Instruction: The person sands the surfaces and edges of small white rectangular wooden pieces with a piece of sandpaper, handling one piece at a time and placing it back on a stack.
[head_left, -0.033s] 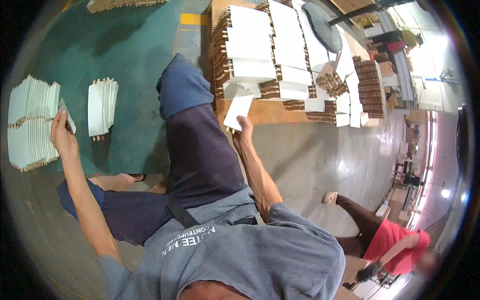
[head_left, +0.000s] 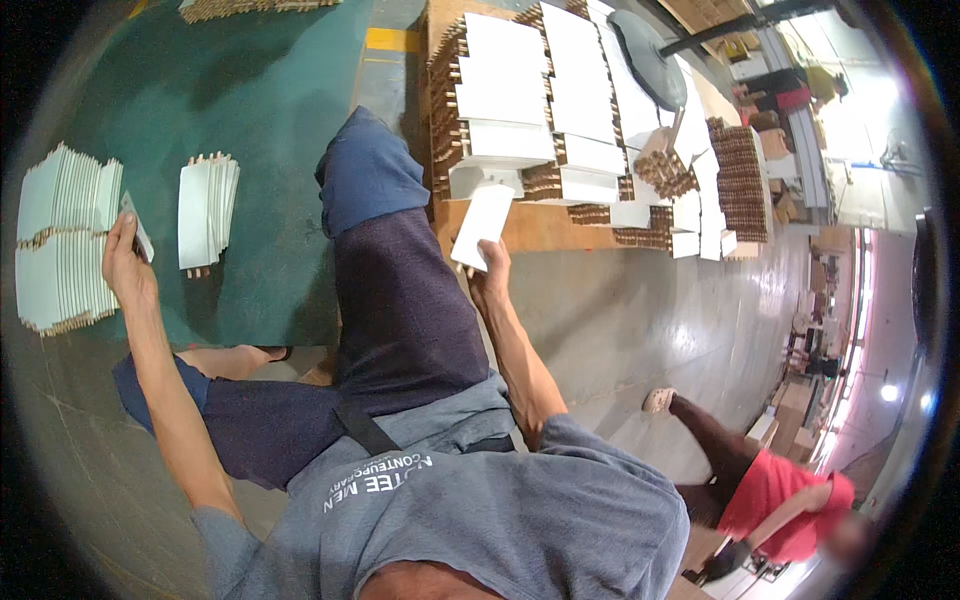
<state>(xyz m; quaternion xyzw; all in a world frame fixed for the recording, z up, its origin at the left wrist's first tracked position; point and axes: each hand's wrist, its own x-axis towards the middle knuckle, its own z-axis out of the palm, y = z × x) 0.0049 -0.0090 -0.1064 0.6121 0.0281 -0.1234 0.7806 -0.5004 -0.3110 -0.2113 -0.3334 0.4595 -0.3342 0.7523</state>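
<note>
My left hand (head_left: 130, 272) pinches a thin white panel (head_left: 139, 230) at the right side of a long row of white panels (head_left: 66, 280) with wooden pegs along their ends. Just right of that hand, a smaller bundle of white panels (head_left: 205, 215) lies on the green surface, pegs showing at both ends. My right hand (head_left: 490, 272) grips another white panel (head_left: 484, 222) by its near end, thumb on top, with small wooden pegs by the fingers. This panel is tilted in front of the stacked panels (head_left: 500, 90) on the right.
The green surface (head_left: 270, 170) spreads at left, with more stacked panels (head_left: 260, 8) at its far edge. A wooden board (head_left: 445, 225) lies under the right stacks. A dark rounded disc on an arm (head_left: 645, 60) hangs above them. A person in a red shirt (head_left: 775, 510) is at lower right.
The panel in my right hand has shifted slightly to the right. My left hand stays almost in place. The person in red has moved a little.
</note>
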